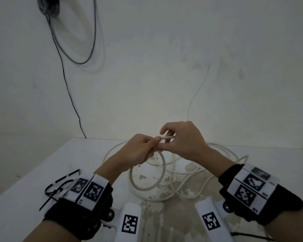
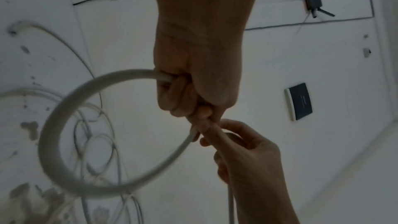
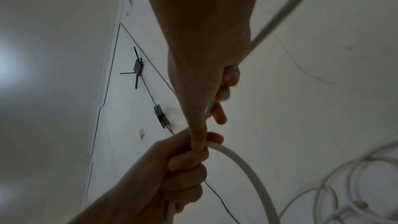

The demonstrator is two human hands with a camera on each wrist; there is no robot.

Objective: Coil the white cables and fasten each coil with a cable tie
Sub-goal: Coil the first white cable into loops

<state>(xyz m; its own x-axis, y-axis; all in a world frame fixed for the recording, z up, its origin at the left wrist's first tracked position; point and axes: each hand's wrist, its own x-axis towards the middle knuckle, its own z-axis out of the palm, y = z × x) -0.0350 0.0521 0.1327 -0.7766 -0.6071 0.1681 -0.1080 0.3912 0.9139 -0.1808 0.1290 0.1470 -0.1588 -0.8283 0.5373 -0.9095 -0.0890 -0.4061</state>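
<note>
The left hand (image 1: 138,151) is gripping 1 loop of the white cable (image 1: 147,173) above the table (image 1: 24,180), while the right hand (image 1: 184,138) is pinching its next stretch. Coiling is seemingly just beginning; the cable ties (image 1: 59,187) are lying unused beside the left wrist.

The white cable (image 1: 162,173) is looking smooth and matt, like soft plastic. The black cable ties (image 1: 59,186) are looking like thin, smooth plastic. The white desk (image 1: 24,180) is looking matt, with rough spots where its paint is peeling. The wristbands (image 1: 262,203) are looking like black cloth.
</note>
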